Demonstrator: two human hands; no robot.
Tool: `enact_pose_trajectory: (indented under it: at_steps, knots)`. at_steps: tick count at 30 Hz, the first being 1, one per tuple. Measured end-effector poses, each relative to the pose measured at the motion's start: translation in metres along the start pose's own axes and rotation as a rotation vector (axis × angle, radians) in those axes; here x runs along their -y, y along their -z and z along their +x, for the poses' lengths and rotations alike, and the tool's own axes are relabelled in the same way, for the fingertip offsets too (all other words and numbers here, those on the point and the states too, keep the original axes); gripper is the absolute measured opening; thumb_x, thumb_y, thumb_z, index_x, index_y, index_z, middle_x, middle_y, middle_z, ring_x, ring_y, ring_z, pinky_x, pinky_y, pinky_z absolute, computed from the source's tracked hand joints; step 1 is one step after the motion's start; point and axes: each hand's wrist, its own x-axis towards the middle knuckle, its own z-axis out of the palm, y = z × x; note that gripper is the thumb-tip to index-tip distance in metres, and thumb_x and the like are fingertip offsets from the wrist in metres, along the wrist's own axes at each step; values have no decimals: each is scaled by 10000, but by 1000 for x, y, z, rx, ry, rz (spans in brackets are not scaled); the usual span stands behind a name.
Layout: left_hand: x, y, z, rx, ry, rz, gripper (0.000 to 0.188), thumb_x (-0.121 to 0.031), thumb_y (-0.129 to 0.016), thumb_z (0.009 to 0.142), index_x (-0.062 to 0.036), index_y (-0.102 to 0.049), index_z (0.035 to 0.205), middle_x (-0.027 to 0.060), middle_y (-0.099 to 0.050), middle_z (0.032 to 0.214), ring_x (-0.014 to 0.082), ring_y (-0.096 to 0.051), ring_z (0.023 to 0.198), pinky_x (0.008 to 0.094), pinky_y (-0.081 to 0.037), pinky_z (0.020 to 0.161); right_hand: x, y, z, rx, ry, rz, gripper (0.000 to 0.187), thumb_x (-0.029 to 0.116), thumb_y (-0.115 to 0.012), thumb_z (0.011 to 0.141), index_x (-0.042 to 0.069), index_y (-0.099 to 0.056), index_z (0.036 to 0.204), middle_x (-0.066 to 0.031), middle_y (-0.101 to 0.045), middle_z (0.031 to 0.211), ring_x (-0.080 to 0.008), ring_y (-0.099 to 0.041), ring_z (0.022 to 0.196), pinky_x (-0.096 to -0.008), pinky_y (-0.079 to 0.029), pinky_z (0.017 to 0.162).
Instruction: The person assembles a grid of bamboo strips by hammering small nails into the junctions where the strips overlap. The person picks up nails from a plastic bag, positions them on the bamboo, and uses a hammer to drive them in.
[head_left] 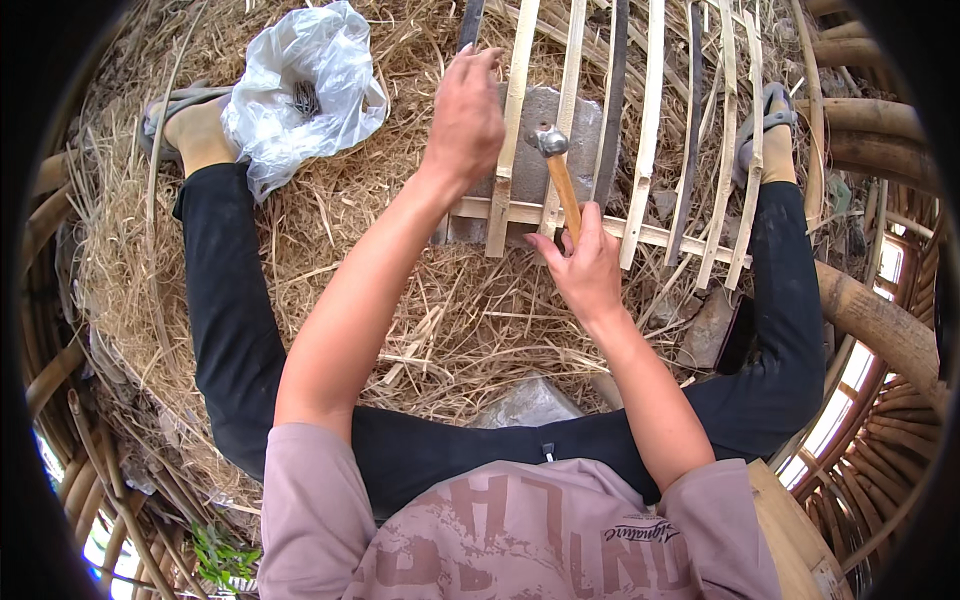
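Observation:
My right hand (585,265) grips the wooden handle of a hammer (563,175), its metal head pointing away from me over the slats. The left hand (468,120) is closed around a dark bamboo slat (470,22) at the left end of a slatted frame. Its fingers are partly hidden, and the hand covers the slat's lower part. Pale slats (645,140) and dark ones run side by side across a thin crossbar (665,237) near their close ends. A flat grey stone block (545,105) lies beneath the frame.
A white plastic bag (345,90) stands open at the far left, small dark metal pieces inside, probably nails. Dry straw (330,220) covers the ground between my legs. Bamboo poles (880,320) curve along the right. A dark flat object (737,335) lies beside my right leg.

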Motion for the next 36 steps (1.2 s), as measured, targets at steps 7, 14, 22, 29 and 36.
enact_pose_trajectory:
  at_steps: [7,14,22,29,36]
  knots:
    - [-24,45,-56,151,-206,108,214,-38,-582,920,-64,-627,1128,128,-663,1229,299,-454,1407,581,-59,1240,-2,2,-1,-19,6,11,489,330,-810,849,28,-452,990,-117,-556,607,-321,-639,558,-412,-461,488]
    - [-23,50,-96,360,-166,54,345,-134,-843,748,-94,-684,1051,36,-694,1136,264,-524,1354,614,7,1229,1,-1,1,-17,-7,61,452,299,-810,848,35,-476,1000,-126,-569,622,-345,-647,580,-428,-484,509]
    - [-13,39,-111,261,-134,20,175,-82,-786,797,-122,-707,948,-5,-697,1043,252,-589,1269,694,-76,1181,2,2,-1,-17,-3,82,448,278,-816,842,31,-475,996,-140,-563,618,-365,-643,588,-431,-486,517]
    - [-5,37,-110,242,-191,8,175,-5,-765,758,-104,-725,897,5,-731,991,285,-610,1247,585,-295,1112,3,0,0,4,-10,66,446,283,-813,848,32,-471,986,-110,-524,587,-327,-614,545,-412,-464,497]
    - [-7,35,-110,231,-203,31,125,-39,-764,774,-107,-716,867,-8,-731,971,269,-608,1248,547,-320,1062,-2,-3,-1,-51,44,106,439,311,-796,873,26,-477,973,-78,-486,555,-269,-549,484,-396,-418,467]
